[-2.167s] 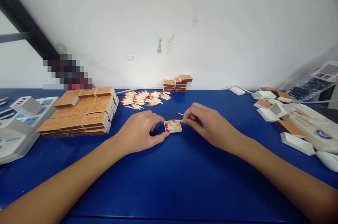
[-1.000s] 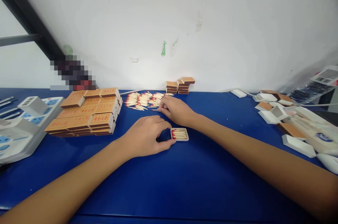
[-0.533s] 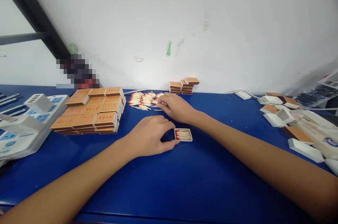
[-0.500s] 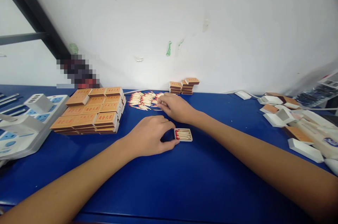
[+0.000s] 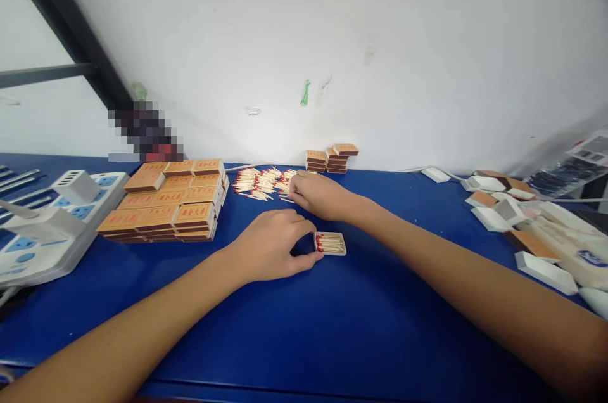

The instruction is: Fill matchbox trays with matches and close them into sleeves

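The fingers of the right hand (image 5: 317, 194), earlier at the tray (image 5: 331, 243), now curl on the match pile (image 5: 260, 181), whether holding one I cannot tell, while the left hand (image 5: 270, 249) still pinches the tray just beside its thumb.

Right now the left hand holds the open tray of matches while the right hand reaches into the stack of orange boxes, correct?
Not quite. The head view shows the right hand at the loose pile of matches, not the stack of orange boxes. The left hand does hold the open tray.
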{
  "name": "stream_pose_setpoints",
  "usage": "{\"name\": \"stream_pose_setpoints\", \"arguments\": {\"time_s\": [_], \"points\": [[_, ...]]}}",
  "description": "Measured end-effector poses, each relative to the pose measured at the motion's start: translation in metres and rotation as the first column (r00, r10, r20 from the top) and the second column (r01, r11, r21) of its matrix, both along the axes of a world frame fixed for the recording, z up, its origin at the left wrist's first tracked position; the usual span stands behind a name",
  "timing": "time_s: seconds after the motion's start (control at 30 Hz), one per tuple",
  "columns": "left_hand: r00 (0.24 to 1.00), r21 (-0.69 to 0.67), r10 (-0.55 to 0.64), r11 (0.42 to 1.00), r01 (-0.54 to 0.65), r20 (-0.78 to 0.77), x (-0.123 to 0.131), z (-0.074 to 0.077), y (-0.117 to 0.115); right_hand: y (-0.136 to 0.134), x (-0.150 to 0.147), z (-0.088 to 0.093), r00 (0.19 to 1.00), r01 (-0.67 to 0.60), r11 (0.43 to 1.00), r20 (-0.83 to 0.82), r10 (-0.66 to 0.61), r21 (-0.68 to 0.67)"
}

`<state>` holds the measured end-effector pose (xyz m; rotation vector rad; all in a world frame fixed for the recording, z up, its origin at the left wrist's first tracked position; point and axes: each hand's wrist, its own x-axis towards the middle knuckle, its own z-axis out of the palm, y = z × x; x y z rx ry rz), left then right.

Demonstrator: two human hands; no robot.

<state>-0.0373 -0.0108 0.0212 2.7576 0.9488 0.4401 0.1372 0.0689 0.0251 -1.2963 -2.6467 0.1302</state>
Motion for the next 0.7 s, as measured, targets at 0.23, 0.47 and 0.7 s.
{"name": "stream_pose_setpoints", "arguments": {"time_s": [0.23, 0.47, 0.7], "points": [[1.0, -0.012, -0.003, 1.0, 0.003, 0.011, 0.001, -0.001, 0.0, -0.008, 0.019, 0.01, 0.982, 0.009, 1.0, -0.191, -0.005, 0.022], [1.0, -0.004, 0.005, 1.0, -0.005, -0.006, 0.0, 0.0, -0.001, -0.01, 0.017, 0.004, 0.942, -0.081, 0.997, -0.328, 0.074, -0.006], [1.0, -0.007, 0.001, 1.0, -0.001, -0.012, 0.0, 0.001, -0.002, -0.001, 0.007, 0.005, 0.865, -0.009, 0.981, -0.494, -0.089, -0.192]]}}
